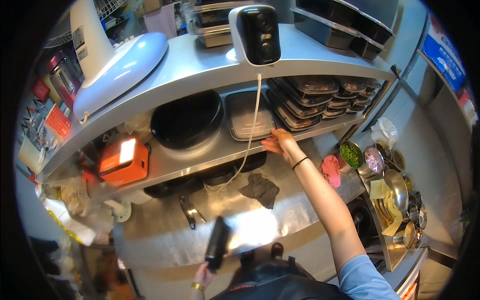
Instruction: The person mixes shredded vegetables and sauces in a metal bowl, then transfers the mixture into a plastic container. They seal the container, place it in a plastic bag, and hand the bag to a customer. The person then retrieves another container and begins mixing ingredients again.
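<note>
My right hand [279, 142] reaches to the front edge of the middle steel shelf, its fingers at the corner of a lidded black takeaway container [249, 114]. Whether it grips the container cannot be told. A white cable [253, 131] hangs across that container. My left hand [204, 275], low in the picture, holds a blurred black oblong object [217, 243] by its lower end, over the front edge of the steel worktop [150, 240]. A crumpled dark cloth [260, 190] and a black-handled tool [191, 212] lie on the worktop.
Stacked filled containers [303, 101] and a large black bowl [187, 120] stand on the shelf, with an orange device [123, 161] at left. Above are a white camera [258, 35] and a scale-like appliance [123, 71]. Chopped greens [351, 154], a pink cloth [330, 170] and metal pots [397, 187] are at right.
</note>
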`<control>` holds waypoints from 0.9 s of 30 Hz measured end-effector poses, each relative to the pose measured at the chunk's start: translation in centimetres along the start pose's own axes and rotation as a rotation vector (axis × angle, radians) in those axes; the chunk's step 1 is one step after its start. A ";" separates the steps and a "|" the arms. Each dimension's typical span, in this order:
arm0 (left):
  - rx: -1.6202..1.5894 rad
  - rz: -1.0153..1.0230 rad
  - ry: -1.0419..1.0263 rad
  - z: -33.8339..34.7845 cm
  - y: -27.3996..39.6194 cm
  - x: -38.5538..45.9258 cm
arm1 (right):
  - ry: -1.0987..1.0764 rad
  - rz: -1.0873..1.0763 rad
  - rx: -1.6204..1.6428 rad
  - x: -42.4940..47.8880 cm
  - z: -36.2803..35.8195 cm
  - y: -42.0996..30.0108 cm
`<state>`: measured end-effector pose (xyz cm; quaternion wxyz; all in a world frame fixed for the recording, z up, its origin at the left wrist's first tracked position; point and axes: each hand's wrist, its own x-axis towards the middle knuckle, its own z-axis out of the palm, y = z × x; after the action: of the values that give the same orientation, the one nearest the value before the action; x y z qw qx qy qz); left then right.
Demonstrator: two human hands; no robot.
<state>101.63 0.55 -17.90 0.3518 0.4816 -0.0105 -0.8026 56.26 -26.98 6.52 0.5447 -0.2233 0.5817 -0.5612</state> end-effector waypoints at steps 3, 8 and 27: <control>0.382 -0.058 -0.135 5.2 -0.4 -1.3 | 0.048 -0.047 0.063 -2.4 -0.7 0.9; 0.706 -0.086 -0.268 14.3 -2.9 3.3 | 0.183 -0.333 0.155 -12.8 -8.5 5.3; 0.927 -0.603 -0.824 49.8 -29.6 6.3 | 0.232 -0.382 -0.385 -30.9 -50.6 4.6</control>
<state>44.53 3.11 -6.58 -0.1619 0.2199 -0.3512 -0.8956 22.61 21.93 2.95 0.3067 -0.3623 0.6833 -0.5548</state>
